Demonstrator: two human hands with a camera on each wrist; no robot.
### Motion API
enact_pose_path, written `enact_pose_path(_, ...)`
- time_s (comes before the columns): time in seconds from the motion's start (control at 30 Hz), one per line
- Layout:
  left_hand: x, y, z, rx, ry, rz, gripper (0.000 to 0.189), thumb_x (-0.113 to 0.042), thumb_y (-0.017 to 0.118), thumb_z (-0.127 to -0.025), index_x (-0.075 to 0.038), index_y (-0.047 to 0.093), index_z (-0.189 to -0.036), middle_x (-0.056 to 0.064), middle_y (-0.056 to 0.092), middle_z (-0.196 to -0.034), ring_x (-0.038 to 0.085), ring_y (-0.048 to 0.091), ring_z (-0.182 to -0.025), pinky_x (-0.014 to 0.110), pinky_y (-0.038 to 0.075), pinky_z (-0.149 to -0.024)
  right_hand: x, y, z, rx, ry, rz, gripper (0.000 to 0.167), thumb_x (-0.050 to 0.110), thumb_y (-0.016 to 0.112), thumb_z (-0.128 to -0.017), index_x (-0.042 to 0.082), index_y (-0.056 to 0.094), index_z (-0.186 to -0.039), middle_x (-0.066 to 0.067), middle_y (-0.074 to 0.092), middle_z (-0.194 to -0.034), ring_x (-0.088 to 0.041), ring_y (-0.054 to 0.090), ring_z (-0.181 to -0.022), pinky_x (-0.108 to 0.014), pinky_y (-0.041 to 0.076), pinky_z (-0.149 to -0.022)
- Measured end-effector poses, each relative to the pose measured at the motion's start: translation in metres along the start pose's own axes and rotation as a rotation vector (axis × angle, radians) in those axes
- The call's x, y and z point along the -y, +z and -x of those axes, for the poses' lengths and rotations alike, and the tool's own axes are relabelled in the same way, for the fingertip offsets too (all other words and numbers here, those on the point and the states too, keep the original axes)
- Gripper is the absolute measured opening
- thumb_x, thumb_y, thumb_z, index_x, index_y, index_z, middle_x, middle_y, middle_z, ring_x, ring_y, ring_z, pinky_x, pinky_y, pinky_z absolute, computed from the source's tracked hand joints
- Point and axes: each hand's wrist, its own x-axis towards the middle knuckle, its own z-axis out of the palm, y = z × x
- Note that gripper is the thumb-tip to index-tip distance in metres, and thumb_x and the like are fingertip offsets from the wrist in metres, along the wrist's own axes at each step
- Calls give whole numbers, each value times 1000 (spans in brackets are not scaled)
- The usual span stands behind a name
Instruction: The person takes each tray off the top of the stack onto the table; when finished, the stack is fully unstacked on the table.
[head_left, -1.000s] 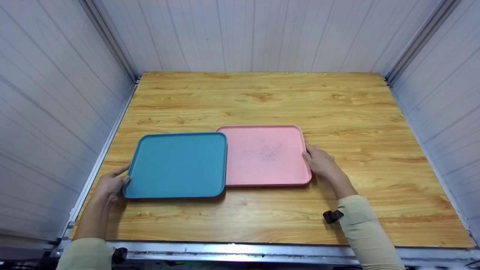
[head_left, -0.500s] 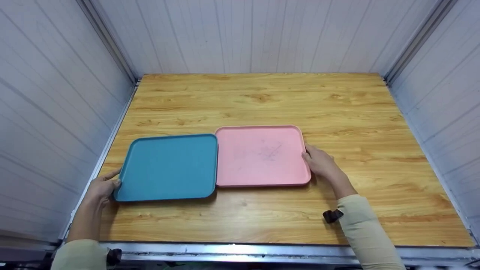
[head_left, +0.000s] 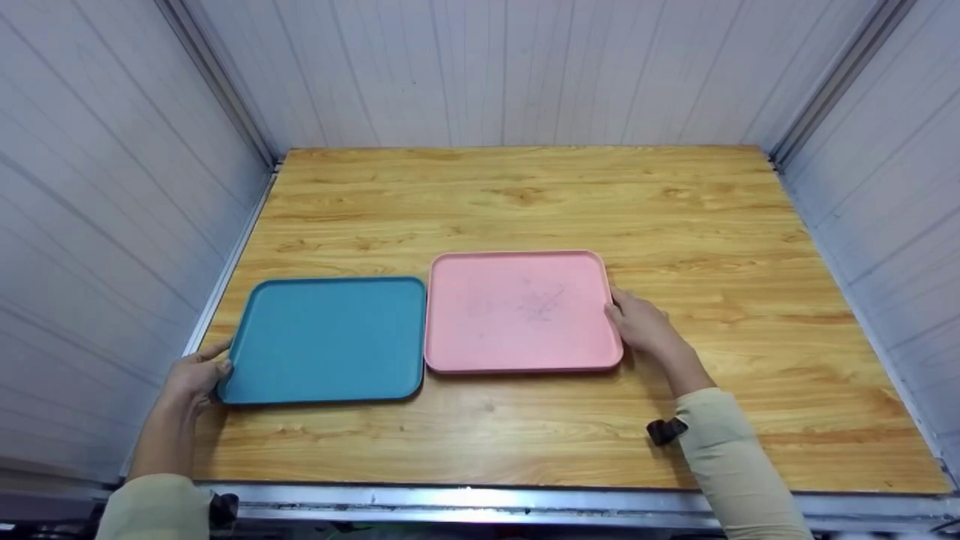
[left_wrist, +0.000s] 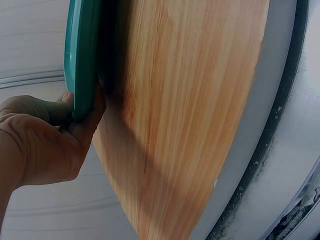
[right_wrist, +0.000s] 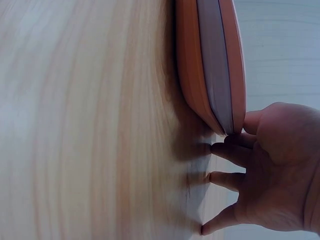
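Observation:
A blue-green tray (head_left: 330, 337) lies at the left of the wooden table, its right edge beside a pink tray (head_left: 517, 311). My left hand (head_left: 193, 376) pinches its left edge near the front corner, thumb on the rim and fingers beneath, as the left wrist view shows (left_wrist: 45, 140). At the pink tray's right edge is my right hand (head_left: 641, 322), thumb on the rim. The right wrist view shows a stack: pink tray (right_wrist: 234, 65) on top, a greyish tray (right_wrist: 215, 65) below, an orange-pink one (right_wrist: 190, 60) lowest. Several right fingertips touch the table.
The wooden table (head_left: 517, 195) is enclosed by pale panel walls (head_left: 465, 75) at the back and both sides. A metal rail (head_left: 450, 501) runs along its front edge.
My left hand has drawn the blue-green tray left and slightly nearer, off the pink tray's left part, which now shows whole. My right hand has stayed in place.

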Motion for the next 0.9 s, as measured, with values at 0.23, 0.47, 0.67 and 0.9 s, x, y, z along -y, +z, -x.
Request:
enact_pose_path(0.23, -5, 8, -5, -46, 9, -36, 56, -10, 43, -107, -11, 24, -159, 34, 25, -157, 33, 44, -125, 27, 49, -77, -1, 0, -1, -1, -9, -1, 55, 27, 36, -110, 5, 27, -160, -29, 36, -154, -49, 28, -144, -76, 18, -108)
enact_pose_path(0.47, -8, 13, -7, -70, 69, -134, 55, -12, 43, -106, -6, 27, -158, 37, 31, -152, 44, 44, -130, 46, 53, -92, -1, -1, 0, -6, -8, 11, 55, 27, 36, -110, 5, 27, -160, -29, 35, -155, -50, 32, -141, -76, 22, -105)
enact_pose_path(0.67, -26, 28, -1, -201, 120, -348, 56, -21, 46, -105, 9, 36, -151, 40, 45, -138, 46, 57, -118, 50, 57, -84, -1, -1, 0, -8, -3, 13, 55, 28, 36, -110, 7, 26, -160, -28, 35, -155, -50, 34, -140, -75, 24, -104)
enact_pose_path(0.9, -38, 37, 10, -195, 104, -582, 49, -25, 46, -104, 18, 57, -126, 33, 63, -103, 35, 65, -83, 42, 56, -64, -1, 2, -1, -14, -4, 8, 55, 27, 36, -110, 6, 28, -160, -26, 35, -156, -49, 35, -140, -75, 25, -104)
